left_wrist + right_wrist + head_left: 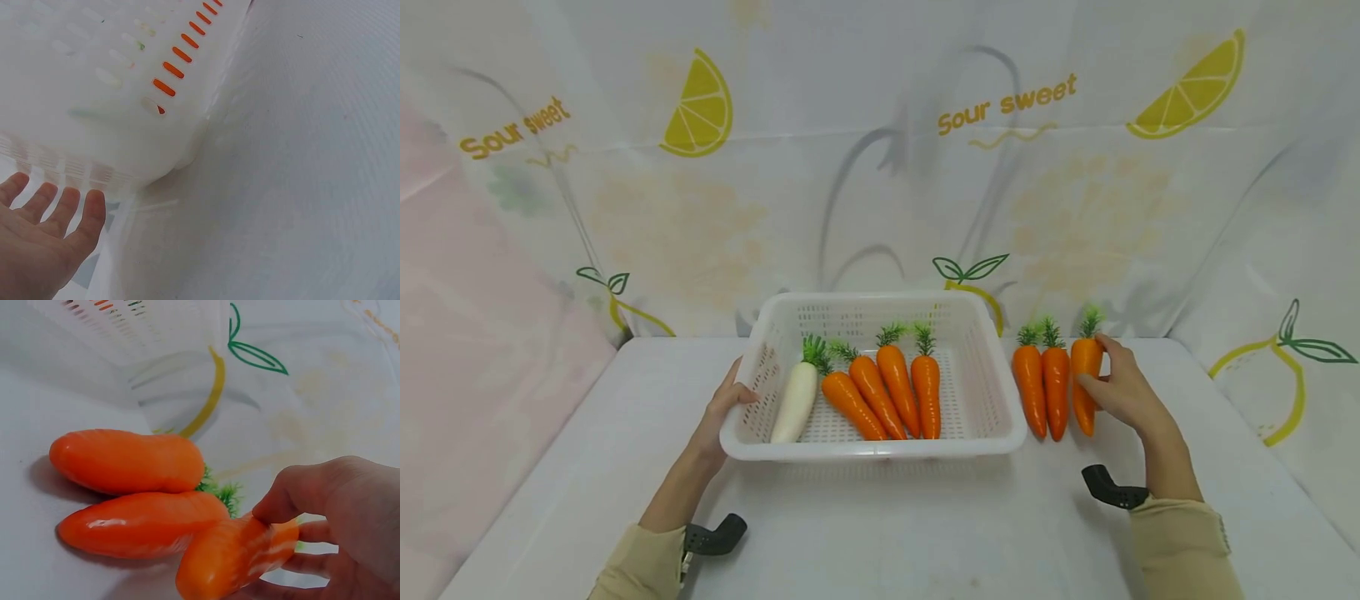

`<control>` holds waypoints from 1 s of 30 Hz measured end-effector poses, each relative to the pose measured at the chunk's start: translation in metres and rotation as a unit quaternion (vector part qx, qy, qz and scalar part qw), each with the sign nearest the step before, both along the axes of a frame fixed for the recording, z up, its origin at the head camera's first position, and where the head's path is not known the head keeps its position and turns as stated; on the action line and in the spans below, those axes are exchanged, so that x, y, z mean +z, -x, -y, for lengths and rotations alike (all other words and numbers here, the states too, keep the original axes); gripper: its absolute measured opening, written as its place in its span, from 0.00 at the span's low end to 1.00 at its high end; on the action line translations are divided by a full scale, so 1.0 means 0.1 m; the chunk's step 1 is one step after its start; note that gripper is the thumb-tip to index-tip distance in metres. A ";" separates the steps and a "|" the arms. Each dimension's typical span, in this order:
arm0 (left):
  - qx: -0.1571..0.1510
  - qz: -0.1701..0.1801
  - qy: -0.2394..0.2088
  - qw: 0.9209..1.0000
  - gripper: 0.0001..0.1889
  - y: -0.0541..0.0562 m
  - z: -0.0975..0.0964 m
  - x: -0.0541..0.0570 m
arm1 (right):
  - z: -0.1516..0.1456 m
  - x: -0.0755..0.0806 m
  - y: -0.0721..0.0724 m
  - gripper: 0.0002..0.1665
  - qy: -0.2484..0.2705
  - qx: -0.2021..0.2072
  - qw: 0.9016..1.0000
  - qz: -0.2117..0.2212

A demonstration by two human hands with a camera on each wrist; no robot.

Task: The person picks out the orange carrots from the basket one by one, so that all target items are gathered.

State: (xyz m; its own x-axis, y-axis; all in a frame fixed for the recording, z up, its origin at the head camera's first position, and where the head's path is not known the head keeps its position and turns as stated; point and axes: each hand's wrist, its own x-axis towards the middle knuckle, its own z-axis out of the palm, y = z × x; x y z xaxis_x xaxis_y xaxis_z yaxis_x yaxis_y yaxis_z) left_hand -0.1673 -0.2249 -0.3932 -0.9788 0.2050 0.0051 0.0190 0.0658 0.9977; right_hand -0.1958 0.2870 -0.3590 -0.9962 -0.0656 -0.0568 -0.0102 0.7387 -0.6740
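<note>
A white plastic basket (872, 450) stands tilted toward the camera, holding a white radish (795, 404) and several carrots with green tops. My left hand (724, 408) grips its left rim, thumb over the edge; the left wrist view shows the fingers (94, 215) against the basket's outer side (94, 140). To the right of the basket, my right hand (1123, 383) holds a carrot (1084, 375) between thumb and fingers. In the right wrist view that carrot (219, 559) lies across the palm side of the fingers. Two more carrots (1028, 383) (125, 461) lie beside it, tips toward the camera.
Everything stands on a white-covered table (925, 533). Behind it hangs a cloth backdrop (865, 208) printed with lemons and lettering. Black wrist-worn devices (718, 535) sit at both cuffs. A pink cloth (460, 317) hangs at the far left.
</note>
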 end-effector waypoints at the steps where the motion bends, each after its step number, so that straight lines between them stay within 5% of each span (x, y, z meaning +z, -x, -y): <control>1: 0.000 0.000 0.000 1.000 0.40 0.00 0.00 0.00 | -0.01 -0.02 0.01 0.46 -0.003 -0.002 1.000 0.000; 14: 0.005 0.002 -0.001 1.000 0.40 0.00 0.00 0.00 | -0.08 -0.25 0.07 0.45 -0.059 0.007 0.998 0.003; 30: 0.003 0.002 0.000 1.000 0.40 -0.01 0.01 0.00 | -0.06 -0.18 0.02 0.46 -0.065 -0.010 0.997 0.026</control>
State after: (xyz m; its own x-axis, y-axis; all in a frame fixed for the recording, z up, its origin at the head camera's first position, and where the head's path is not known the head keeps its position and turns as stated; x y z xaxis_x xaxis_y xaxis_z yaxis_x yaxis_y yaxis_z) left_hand -0.1668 -0.2255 -0.3933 -0.9801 0.1985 0.0009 0.0141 0.0651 0.9978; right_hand -0.1978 0.2932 -0.3774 -0.9928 -0.0350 -0.1148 0.0372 0.8198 -0.5714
